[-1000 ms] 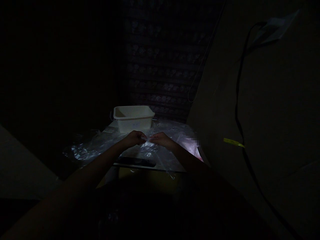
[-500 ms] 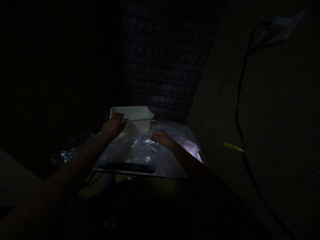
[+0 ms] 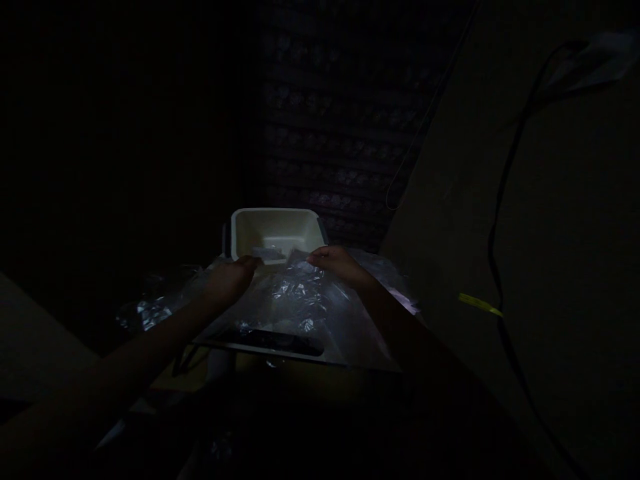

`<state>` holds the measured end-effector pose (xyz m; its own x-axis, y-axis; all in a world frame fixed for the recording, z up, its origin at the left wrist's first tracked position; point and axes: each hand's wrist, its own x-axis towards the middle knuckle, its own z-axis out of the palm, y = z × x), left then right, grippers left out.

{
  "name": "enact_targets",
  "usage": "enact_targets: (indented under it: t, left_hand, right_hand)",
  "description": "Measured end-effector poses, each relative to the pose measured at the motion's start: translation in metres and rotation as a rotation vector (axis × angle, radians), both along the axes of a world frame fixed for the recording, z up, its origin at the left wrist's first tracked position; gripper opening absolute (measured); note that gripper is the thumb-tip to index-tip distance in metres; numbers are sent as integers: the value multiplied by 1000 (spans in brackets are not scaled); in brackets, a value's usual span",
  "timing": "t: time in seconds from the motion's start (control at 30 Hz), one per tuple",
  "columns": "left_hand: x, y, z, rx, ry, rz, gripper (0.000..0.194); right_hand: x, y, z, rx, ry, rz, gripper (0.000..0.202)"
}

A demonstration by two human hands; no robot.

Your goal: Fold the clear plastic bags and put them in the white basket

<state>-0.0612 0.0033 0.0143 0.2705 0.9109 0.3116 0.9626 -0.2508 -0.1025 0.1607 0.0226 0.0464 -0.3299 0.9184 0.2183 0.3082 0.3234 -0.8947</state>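
Nearest, low in the frame, both forearms run up from the bottom corners, very dark. Mid-frame sits the table edge (image 3: pixel 280 352) with a dark flat object (image 3: pixel 273 341) lying along it, type unclear. Just above, crinkled clear plastic sheeting (image 3: pixel 300 303) covers the surface. Left hand (image 3: pixel 233 277) and right hand (image 3: pixel 336 260) sit at centre frame, each pinching one end of a small clear plastic bag (image 3: pixel 277 256) stretched between them, right at the near rim of the white tub (image 3: pixel 274 230). Fingers look closed on the film; grip detail is too dim to confirm beyond that. Judgement: to do this well, keep both pinches on the bag's corners, hold it taut and level over the tub opening, and avoid snagging the loose sheeting underneath. Farthest, upper centre, a patterned wall; right side, a black cable (image 3: pixel 500 220) hangs down a plain panel.
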Motion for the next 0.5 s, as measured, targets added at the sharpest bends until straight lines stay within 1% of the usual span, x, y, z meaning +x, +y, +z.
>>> enact_targets:
  t: [0.1, 0.2, 0.27, 0.37, 0.43, 0.5]
  left_hand:
    - [-3, -13, -7, -9, 49, -49, 34]
    - [-6, -19, -15, -9, 71, -105, 33]
    - [-8, -20, -19, 1, 85, -129, 32]
    - [-10, -21, -21, 17, 118, -155, 33]
    - [-11, -21, -22, 24, 137, -156, 33]
    - [-11, -21, -22, 29, 152, -150, 33]
  right_hand:
    - [-14, 10, 15, 69, 8, 7, 20]
    - [-35, 29, 17, 159, -43, 9, 14]
    - [-50, 44, 10, 191, -121, 21, 12]
    - [-70, 62, -5, 185, -256, 48, 12]
    - [-81, 69, -14, 174, -348, 70, 14]
    - [-90, 71, -20, 175, -440, 61, 16]
